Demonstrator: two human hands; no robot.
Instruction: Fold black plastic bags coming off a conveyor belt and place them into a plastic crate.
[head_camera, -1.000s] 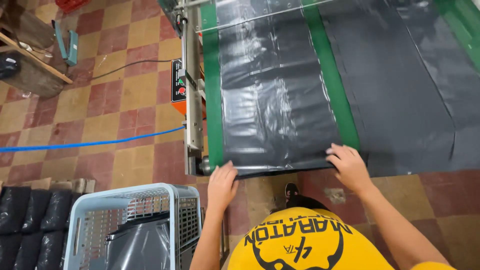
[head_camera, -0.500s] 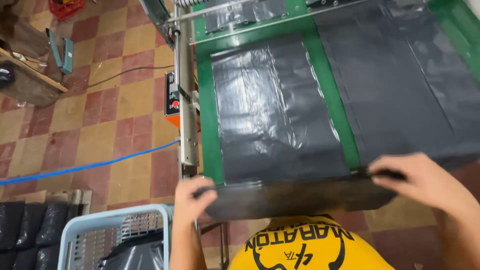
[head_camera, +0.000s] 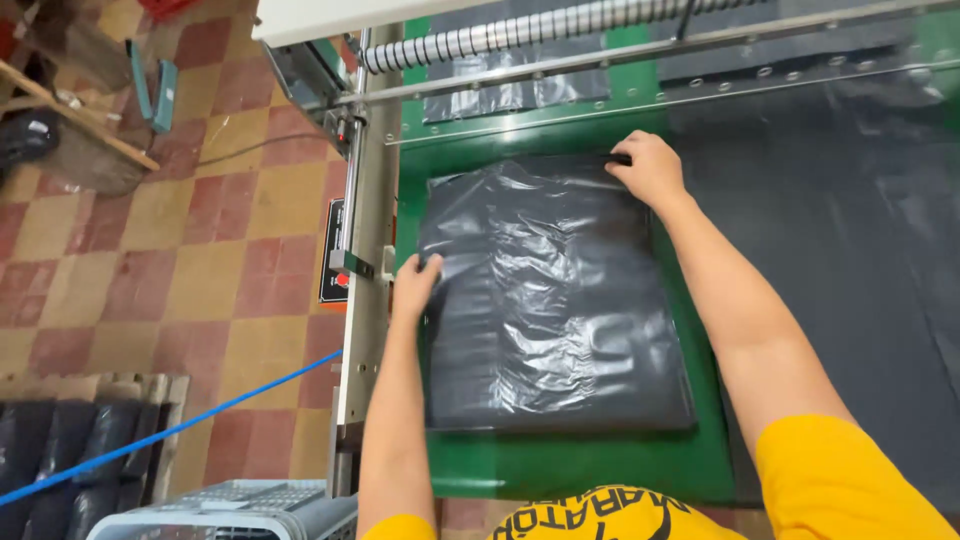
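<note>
A stack of black plastic bags lies flat and wrinkled on the green machine table. My left hand grips the stack's left edge, thumb on top. Farther up the table, my right hand is stretched out and closed over the stack's far right corner. Both forearms reach over the table's near edge, above my yellow shirt.
A spiral-wrapped roller and a metal bar cross the table's far end. A metal side rail carries a control panel. More black film lies to the right. On the tiled floor are a blue hose, a plastic basket and black bundles.
My hands held the bags' near edge at the table front; they have since carried it up and away, so the bags now lie folded over as a shorter stack, with both hands farther up the table.
</note>
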